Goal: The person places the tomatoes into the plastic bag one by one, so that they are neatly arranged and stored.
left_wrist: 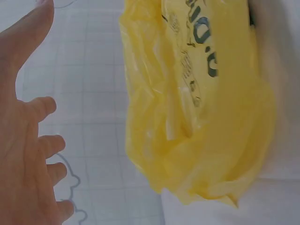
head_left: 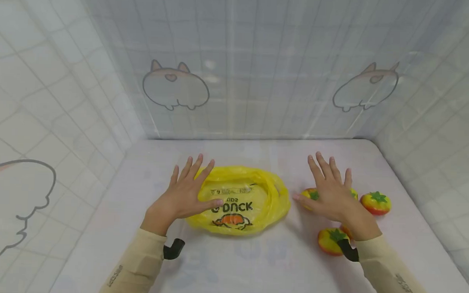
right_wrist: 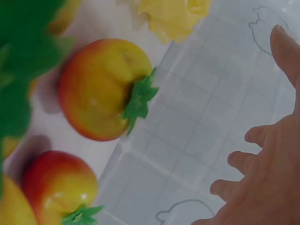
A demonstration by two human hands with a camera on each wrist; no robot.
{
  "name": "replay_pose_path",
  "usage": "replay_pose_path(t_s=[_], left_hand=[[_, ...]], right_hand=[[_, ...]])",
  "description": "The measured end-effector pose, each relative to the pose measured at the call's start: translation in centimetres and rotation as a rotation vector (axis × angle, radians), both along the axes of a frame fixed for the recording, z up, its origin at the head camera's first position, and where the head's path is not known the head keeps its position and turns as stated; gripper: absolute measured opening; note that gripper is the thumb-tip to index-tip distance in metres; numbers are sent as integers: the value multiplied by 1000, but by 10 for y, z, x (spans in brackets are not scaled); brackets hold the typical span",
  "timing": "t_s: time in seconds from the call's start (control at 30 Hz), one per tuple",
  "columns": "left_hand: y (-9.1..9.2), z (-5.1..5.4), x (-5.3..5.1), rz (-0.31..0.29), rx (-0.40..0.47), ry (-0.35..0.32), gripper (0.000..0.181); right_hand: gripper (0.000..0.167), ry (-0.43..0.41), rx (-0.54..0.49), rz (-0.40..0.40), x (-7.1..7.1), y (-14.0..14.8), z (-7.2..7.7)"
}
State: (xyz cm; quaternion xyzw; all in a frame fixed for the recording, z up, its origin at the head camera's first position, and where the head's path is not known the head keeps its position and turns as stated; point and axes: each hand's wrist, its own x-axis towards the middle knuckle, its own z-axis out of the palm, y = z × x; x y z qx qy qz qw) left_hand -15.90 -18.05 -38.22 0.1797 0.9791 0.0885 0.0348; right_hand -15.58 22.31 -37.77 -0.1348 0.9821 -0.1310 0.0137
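The left grip [head_left: 183, 198] has its fingers spread wide, above one side of a yellow bag [head_left: 204, 225] with black letters [head_left: 237, 206]. The right grip [head_left: 331, 196] has its fingers spread too, above round red and yellow fruits [head_left: 375, 205] with green leaves [head_left: 378, 196]. The bag and fruits lie on a white counter [head_left: 234, 271]. Behind it, a pale wall [head_left: 267, 96] shows animal drawings [head_left: 176, 88].

A translucent yellow plastic bag [head_left: 232, 202] with dark lettering and an orange printed motif is lying crumpled at centre, its edges bunching up around the flatter printed middle. Glossy, rounded red-and-yellow fruits with green leafy tops [head_left: 376, 205] are standing upright to its right, some showing only partly.
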Motion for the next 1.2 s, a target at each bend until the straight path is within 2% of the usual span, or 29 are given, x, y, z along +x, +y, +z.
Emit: replay_pose_path(t_s=[0.23,0.53,0.73,0.9,1.2], left_hand=[[-9,-7,5,6,51,-29,114],[-21,-31,11,21,112,-54,116],[-28,-47,17,63,163,-67,117],[-33,-61,21,91,209,-100,120],[-38,-79,28,99,251,-154,121]], right_hand=[[119,4,-21,-33,2,12,-1],[119,0,-74,-65,9,34,-5],[117,8,-93,-78,14,44,-7],[117,32,-108,-89,19,54,-12],[114,74,-132,-114,26,71,-20]])
